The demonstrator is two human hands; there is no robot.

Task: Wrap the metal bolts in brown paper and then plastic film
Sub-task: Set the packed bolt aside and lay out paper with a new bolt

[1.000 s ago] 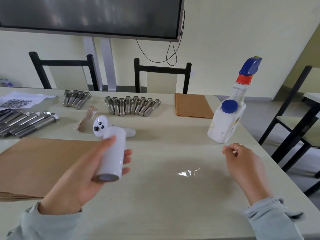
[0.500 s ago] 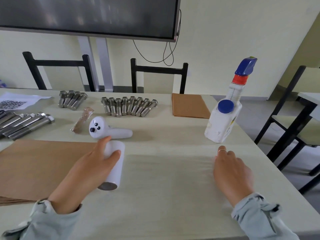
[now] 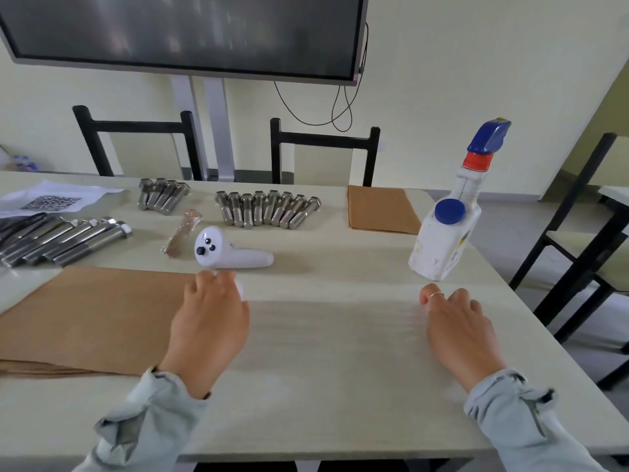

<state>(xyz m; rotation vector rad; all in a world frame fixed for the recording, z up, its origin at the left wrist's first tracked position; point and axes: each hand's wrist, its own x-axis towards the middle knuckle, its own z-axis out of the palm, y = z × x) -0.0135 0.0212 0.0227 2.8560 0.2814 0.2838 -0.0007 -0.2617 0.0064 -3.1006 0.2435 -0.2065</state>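
Since a second ago both hands have dropped to the table (image 3: 333,396), stretching a sheet of plastic film (image 3: 333,321) flat between them; the left hand (image 3: 209,321) covers the film roll (image 3: 240,289), only a white sliver showing past curled fingers; the right hand (image 3: 459,330) presses the film's end, fingers fairly straight, though their tips are hard to make out. Beyond the film lies a white controller (image 3: 231,249), with a row of metal bolts (image 3: 269,208) behind it; left of the film, the large brown paper (image 3: 88,315) is cut off by the frame edge.
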